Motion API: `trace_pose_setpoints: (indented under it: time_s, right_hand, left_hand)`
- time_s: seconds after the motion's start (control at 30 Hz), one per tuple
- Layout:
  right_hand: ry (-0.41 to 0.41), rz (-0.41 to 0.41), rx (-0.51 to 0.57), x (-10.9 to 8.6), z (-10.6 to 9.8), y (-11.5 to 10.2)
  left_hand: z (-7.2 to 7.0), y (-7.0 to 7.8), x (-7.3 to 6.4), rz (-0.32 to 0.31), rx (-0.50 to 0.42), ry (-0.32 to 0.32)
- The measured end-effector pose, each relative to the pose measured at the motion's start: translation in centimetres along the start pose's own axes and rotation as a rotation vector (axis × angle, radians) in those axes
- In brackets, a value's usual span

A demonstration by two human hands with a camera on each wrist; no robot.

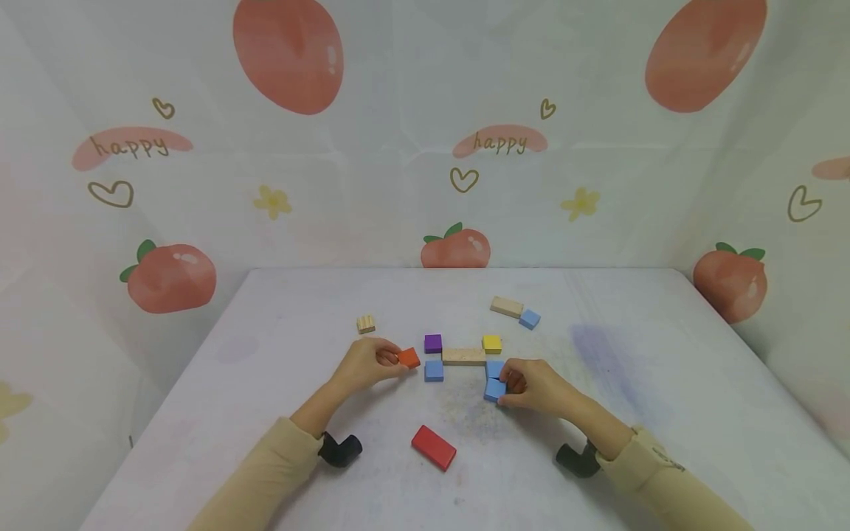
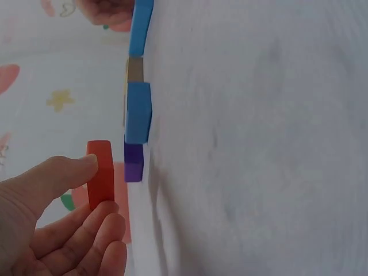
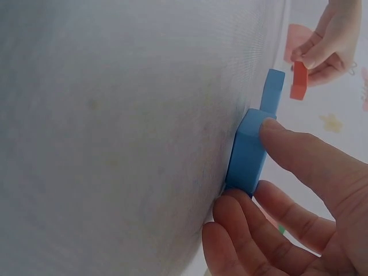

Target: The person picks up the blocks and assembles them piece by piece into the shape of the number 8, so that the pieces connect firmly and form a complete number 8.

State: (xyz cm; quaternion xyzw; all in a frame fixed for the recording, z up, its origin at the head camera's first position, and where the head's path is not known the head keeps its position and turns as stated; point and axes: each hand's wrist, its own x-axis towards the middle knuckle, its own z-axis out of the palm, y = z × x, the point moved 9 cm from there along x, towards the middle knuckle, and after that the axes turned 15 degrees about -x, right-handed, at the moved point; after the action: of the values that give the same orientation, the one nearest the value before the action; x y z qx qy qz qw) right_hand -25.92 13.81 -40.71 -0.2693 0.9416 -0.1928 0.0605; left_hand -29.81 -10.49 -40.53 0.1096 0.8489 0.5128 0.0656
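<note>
My left hand (image 1: 369,364) pinches an orange block (image 1: 408,358) between thumb and fingers; in the left wrist view the orange block (image 2: 101,175) is off the table. With its thumb and fingers, my right hand (image 1: 539,385) grips a blue block (image 1: 494,391), which sits slightly turned against another blue block (image 1: 494,368) just behind it. Between the hands, a plain wooden plank (image 1: 463,357) lies lengthwise. A purple block (image 1: 433,343) and a third blue block (image 1: 434,371) stand by its left end, and a yellow block (image 1: 492,344) by its right end.
On the white table (image 1: 265,457), a red oblong block (image 1: 434,448) lies near the front. A ridged wooden block (image 1: 366,324) is at the back left. Another wooden plank (image 1: 507,307) and a blue block (image 1: 530,318) lie at the back right. A printed curtain (image 1: 392,214) hangs behind.
</note>
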Motion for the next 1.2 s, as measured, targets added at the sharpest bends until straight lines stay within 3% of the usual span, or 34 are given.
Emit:
trace_pose_setpoints:
  time_s: [0.63, 1.2]
  right_hand:
    - [-0.006, 0.006, 0.002, 0.0, 0.0, 0.0]
    - [-0.009, 0.012, -0.01, 0.0, 0.0, 0.0]
  left_hand:
    - [3.4, 2.2, -1.1, 0.088, 0.034, -0.158]
    - [5.3, 2.2, -1.4, 0.108, 0.023, -0.244]
